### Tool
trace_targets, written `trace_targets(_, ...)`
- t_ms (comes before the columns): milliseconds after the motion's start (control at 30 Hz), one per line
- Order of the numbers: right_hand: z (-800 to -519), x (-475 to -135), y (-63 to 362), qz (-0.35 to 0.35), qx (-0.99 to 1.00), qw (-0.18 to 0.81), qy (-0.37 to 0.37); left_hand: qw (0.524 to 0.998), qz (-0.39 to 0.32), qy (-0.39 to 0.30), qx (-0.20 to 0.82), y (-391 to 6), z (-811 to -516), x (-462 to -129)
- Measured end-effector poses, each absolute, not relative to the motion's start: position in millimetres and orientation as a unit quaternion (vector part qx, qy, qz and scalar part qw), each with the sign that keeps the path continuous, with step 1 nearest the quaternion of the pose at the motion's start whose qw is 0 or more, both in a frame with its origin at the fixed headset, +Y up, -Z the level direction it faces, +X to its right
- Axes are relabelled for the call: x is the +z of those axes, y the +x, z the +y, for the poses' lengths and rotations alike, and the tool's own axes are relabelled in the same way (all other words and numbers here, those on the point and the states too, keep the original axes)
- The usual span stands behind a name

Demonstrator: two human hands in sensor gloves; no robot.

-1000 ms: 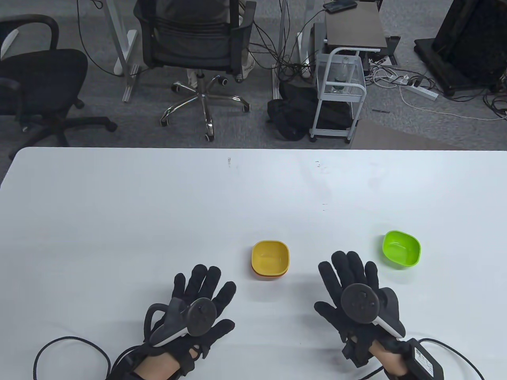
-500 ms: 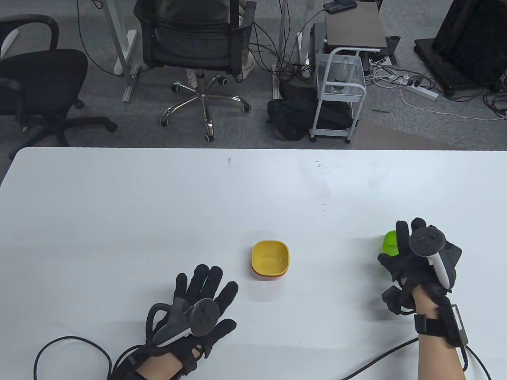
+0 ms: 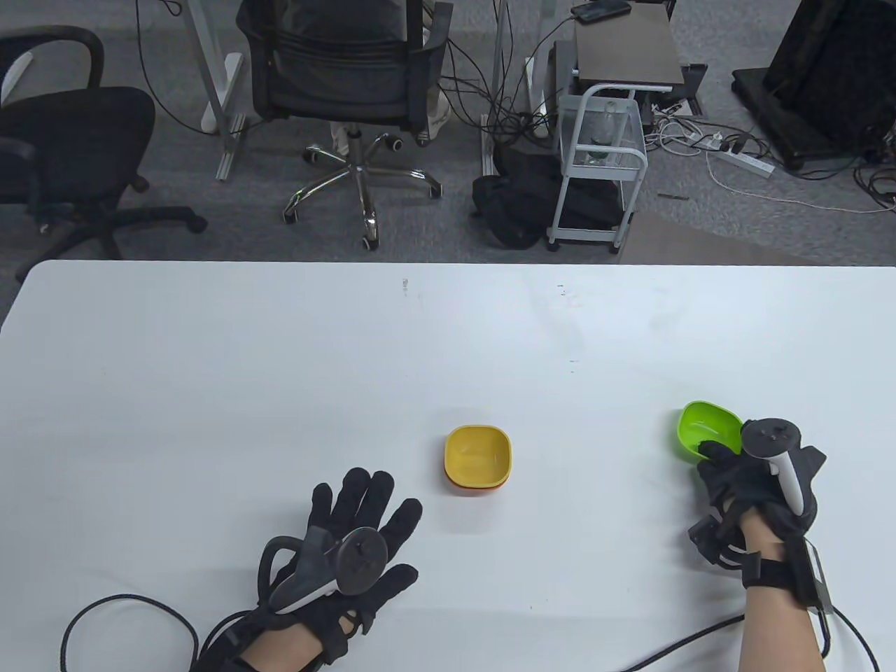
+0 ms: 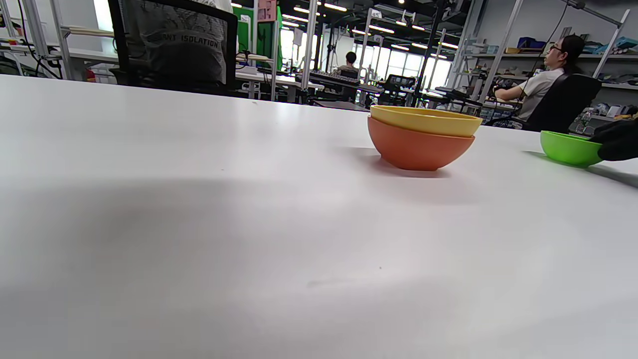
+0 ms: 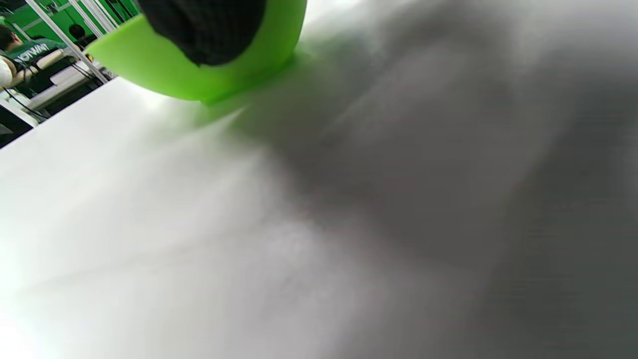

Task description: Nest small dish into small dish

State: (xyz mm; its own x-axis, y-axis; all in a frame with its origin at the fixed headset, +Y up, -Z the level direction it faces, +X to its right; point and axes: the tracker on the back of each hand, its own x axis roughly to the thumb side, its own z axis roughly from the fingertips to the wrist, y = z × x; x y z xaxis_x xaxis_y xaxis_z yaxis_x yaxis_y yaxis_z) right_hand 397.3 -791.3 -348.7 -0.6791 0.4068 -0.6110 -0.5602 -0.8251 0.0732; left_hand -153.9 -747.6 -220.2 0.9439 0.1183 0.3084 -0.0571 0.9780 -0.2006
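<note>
A green small dish (image 3: 703, 427) sits at the right of the white table (image 3: 280, 364). My right hand (image 3: 724, 458) grips its near right rim, and the dish looks slightly tilted. In the right wrist view a gloved fingertip (image 5: 204, 25) lies against the green dish (image 5: 199, 75), whose base meets the table. A yellow small dish (image 3: 477, 453) sits nested in an orange dish (image 3: 476, 488) at mid table. The left wrist view shows this yellow dish (image 4: 423, 121), the orange dish (image 4: 418, 149) and the green dish (image 4: 568, 147). My left hand (image 3: 367, 514) rests flat with fingers spread, holding nothing.
Glove cables (image 3: 126, 616) trail off the table's near edge on both sides. Office chairs (image 3: 350, 77) and a white cart (image 3: 602, 161) stand on the floor beyond the far edge.
My right hand moved right from beside the yellow dish to the green dish and took hold of its rim, tipping it slightly. My left hand stayed flat.
</note>
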Motion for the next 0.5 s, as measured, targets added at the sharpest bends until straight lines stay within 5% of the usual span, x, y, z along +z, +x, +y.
trace_targets(500, -768, -340, 406, 0.01, 0.89, 0.35, -0.291, 0.98, -0.166, -0.107, 0.035, -151, -750, -220)
